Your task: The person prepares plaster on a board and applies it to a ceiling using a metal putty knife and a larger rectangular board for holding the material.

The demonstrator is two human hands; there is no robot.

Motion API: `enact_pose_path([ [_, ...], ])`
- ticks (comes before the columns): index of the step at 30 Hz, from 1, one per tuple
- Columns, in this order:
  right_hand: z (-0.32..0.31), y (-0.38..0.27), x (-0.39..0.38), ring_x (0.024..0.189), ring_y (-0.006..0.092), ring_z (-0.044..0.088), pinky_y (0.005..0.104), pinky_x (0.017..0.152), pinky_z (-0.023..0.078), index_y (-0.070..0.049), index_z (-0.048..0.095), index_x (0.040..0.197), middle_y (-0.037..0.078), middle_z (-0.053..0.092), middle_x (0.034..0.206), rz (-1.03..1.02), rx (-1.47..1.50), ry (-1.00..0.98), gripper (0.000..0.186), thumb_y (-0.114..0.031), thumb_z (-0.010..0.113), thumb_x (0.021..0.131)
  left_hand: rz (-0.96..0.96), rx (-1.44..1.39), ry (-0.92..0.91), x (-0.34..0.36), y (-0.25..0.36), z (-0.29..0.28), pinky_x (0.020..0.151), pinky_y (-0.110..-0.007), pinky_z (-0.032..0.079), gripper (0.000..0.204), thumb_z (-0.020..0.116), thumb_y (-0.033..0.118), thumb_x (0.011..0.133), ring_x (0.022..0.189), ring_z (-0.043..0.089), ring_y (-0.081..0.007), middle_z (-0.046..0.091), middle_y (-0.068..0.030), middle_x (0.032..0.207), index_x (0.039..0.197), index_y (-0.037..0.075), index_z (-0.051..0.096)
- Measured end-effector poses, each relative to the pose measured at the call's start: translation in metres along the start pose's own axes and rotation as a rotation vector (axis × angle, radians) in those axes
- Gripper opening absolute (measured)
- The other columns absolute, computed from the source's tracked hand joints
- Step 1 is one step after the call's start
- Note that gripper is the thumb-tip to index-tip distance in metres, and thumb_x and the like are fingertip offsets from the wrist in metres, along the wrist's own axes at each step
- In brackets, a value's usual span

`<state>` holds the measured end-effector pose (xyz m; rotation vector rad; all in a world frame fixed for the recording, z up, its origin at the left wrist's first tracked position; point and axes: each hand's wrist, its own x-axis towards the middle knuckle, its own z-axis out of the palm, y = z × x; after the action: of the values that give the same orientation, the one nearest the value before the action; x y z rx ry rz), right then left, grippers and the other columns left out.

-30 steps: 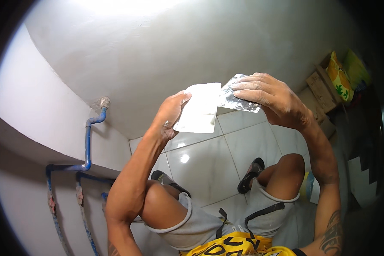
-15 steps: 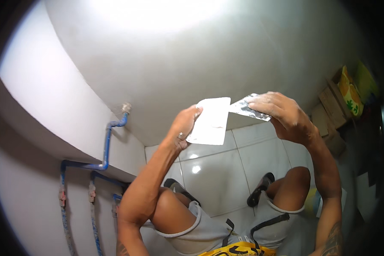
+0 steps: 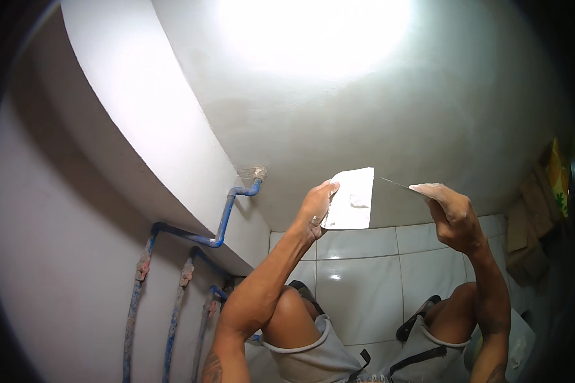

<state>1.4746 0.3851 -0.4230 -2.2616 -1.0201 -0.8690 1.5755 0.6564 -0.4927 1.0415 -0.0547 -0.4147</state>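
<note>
1. Wall, grey, filling the upper view; the glare at its top washes out any detail.
2. Floor, pale tile, below the hands; partly covered by the person's legs.
3. Pipes, blue, along the left side; lower ends cut off by the frame.
4. Brown stack, far right; material hard to make out in the dark rim, as is the yellow packet beside it.
5. Left hand, grasping the white plate by its left edge, thumb on the face; other fingers hidden behind.
6. Right hand, pinching the thin sheet at its right end; exact finger placement partly concealed.
7. White plate, in the left hand, well apart from the right; long axis running up and down the view, slightly tilted.
8. Thin sheet, seen edge-on, its free end pointing left toward the plate's upper right edge, near but not touching; faces not visible.
9. Smear, greyish, on the plate's right half; substance cannot be told.
</note>
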Motion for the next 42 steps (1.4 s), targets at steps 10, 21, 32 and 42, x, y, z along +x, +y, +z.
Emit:
enact_pose_path([
  [10, 0.005, -0.007, -0.007, 0.060, 0.0096, 0.043, 0.0290, 0.055, 0.039, 0.006, 0.061, 0.098, 0.004, 0.055, 0.067, 0.528, 0.373, -0.014, 0.010, 0.002, 0.056, 0.091, 0.044, 0.033, 0.059, -0.012, 0.001, -0.009, 0.078, -0.039, 0.061, 0.033, 0.044, 0.017, 0.102, 0.090, 0.070, -0.0219, 0.064, -0.0137, 0.108, 0.126, -0.004, 0.050],
  [21, 0.012, -0.010, -0.010, 0.062, 0.0075, 0.044, 0.0280, 0.057, 0.040, 0.005, 0.062, 0.101, 0.001, 0.054, 0.066, 0.609, 0.471, 0.009, 0.013, -0.002, 0.055, 0.092, 0.052, 0.045, 0.062, -0.009, 0.000, -0.004, 0.071, -0.034, 0.062, 0.034, 0.041, 0.016, 0.102, 0.089, 0.069, -0.0206, 0.063, -0.0144, 0.110, 0.127, -0.005, 0.048],
  [32, 0.019, -0.009, -0.016, 0.067, 0.0065, 0.048, 0.0277, 0.064, 0.045, 0.004, 0.061, 0.097, 0.000, 0.059, 0.075, 0.754, 0.597, 0.061, 0.015, -0.010, 0.057, 0.095, 0.053, 0.048, 0.067, 0.005, -0.010, -0.014, 0.079, -0.039, 0.060, 0.034, 0.042, 0.017, 0.102, 0.091, 0.068, -0.0227, 0.063, -0.0143, 0.110, 0.127, -0.004, 0.049],
  [42, 0.019, -0.005, -0.025, 0.079, 0.0096, 0.060, 0.0262, 0.070, 0.052, 0.007, 0.062, 0.105, 0.009, 0.065, 0.090, 0.945, 1.074, 0.149, 0.020, -0.011, 0.056, 0.096, 0.164, 0.130, 0.150, 0.013, -0.017, -0.006, 0.084, -0.038, 0.059, 0.032, 0.041, 0.017, 0.102, 0.097, 0.068, -0.0236, 0.063, -0.0140, 0.114, 0.127, -0.002, 0.050],
])
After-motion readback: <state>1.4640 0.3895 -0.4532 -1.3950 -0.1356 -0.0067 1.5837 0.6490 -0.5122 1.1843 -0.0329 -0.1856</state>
